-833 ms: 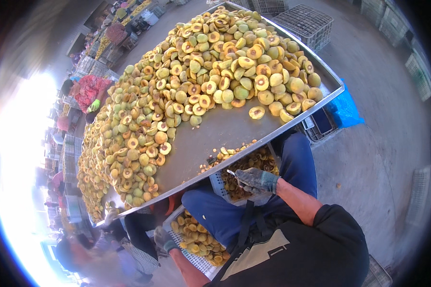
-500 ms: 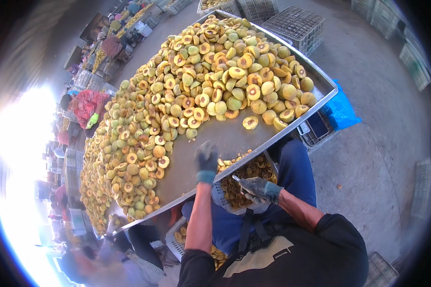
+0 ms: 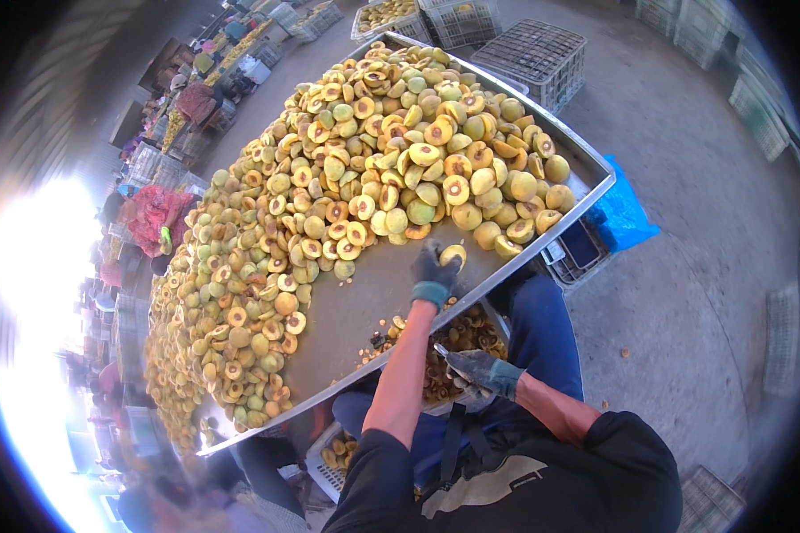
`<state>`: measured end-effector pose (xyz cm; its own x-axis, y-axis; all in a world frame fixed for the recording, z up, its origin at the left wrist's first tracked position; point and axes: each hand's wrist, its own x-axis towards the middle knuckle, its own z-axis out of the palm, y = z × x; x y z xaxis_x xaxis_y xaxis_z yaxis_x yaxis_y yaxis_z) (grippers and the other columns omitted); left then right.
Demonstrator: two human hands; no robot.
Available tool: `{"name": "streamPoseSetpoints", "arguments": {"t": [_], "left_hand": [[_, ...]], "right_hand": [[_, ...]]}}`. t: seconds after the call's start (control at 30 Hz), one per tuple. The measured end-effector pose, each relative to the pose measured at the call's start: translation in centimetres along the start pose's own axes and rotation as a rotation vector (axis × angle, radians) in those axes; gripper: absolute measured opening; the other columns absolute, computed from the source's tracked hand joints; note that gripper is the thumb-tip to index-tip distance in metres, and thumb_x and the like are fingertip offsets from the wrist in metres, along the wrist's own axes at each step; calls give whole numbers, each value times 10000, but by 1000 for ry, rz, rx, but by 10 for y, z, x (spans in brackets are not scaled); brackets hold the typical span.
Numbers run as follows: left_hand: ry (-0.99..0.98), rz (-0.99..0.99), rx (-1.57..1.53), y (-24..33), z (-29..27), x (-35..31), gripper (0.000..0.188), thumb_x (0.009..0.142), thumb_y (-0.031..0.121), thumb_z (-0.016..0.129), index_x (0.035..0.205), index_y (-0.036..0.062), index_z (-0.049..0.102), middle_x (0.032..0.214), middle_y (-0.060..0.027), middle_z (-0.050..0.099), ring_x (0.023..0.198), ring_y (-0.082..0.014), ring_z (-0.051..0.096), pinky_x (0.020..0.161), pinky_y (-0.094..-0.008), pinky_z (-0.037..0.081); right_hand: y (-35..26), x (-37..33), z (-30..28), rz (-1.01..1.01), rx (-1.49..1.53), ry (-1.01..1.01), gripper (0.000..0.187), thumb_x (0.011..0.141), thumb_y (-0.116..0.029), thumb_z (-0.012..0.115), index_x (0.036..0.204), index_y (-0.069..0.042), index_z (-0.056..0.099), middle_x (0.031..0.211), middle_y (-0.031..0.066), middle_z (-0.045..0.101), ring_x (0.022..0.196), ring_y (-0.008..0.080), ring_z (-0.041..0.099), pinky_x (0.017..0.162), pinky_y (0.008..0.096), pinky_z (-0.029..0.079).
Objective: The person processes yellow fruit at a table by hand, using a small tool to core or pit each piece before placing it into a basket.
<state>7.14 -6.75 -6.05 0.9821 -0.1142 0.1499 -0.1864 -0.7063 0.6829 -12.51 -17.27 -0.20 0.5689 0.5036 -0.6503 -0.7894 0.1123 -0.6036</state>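
My left hand (image 3: 434, 269), in a dark glove with a green cuff, reaches over the metal table (image 3: 333, 311). Its fingers close on a yellow peach half (image 3: 453, 255) whose cut face points up. Beyond it rises a big heap of halved peaches (image 3: 400, 160), some with brown centres showing. Near my lap, my gloved right hand (image 3: 482, 369) is closed around a small metal hand tool (image 3: 441, 350); only its shiny tip shows, so its exact kind is hidden. Under that hand a crate (image 3: 444, 407) holds brownish peach scraps (image 3: 465, 336).
A raised metal rim (image 3: 524, 258) runs along the table's near side. Left of my legs stands a white crate (image 3: 324, 464) with peach pieces. A blue plastic bag (image 3: 625, 209) hangs by the right corner. Stacked crates (image 3: 542, 62) stand behind, and another person (image 3: 156, 218) sits at the left.
My left hand has moved right and away from me across the table and taken hold of a lone peach half. My right hand stays over the crate with its tool.
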Motion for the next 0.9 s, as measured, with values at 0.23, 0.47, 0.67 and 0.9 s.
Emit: {"name": "streamPoseSetpoints", "arguments": {"t": [0.23,0.47,0.67,0.9], "left_hand": [[112,-547,-1660,-18,-101,-83,394,919,308,596,1193,25,578,1097,-145,652,991,-303,650,848,-481,549],[204,-370,-1886,28,-138,-139,509,989,363,499,1341,-3,465,1277,-186,568,1140,-349,597,969,-508,511],[325,-133,-1162,51,-136,-150,514,886,-53,649,1356,-33,441,1196,-147,592,1024,-212,625,901,-354,565],[360,-125,-921,50,-138,-153,335,992,160,538,1281,-7,513,1060,-110,619,948,-198,632,851,-334,564]], "right_hand": [[-1,0,-9,-352,50,-93,372,1014,-387,541,1066,-44,673,844,22,649,697,80,586,583,253,490],[-30,6,26,-944,-638,203,301,976,-276,588,1096,-8,651,933,222,685,856,355,677,772,420,508],[-53,0,47,-917,-826,240,273,970,-224,610,1045,37,636,864,262,651,813,385,650,749,392,503],[-51,3,66,-1015,-785,311,302,990,-213,568,1134,50,603,850,273,648,814,404,660,711,418,505]]}}
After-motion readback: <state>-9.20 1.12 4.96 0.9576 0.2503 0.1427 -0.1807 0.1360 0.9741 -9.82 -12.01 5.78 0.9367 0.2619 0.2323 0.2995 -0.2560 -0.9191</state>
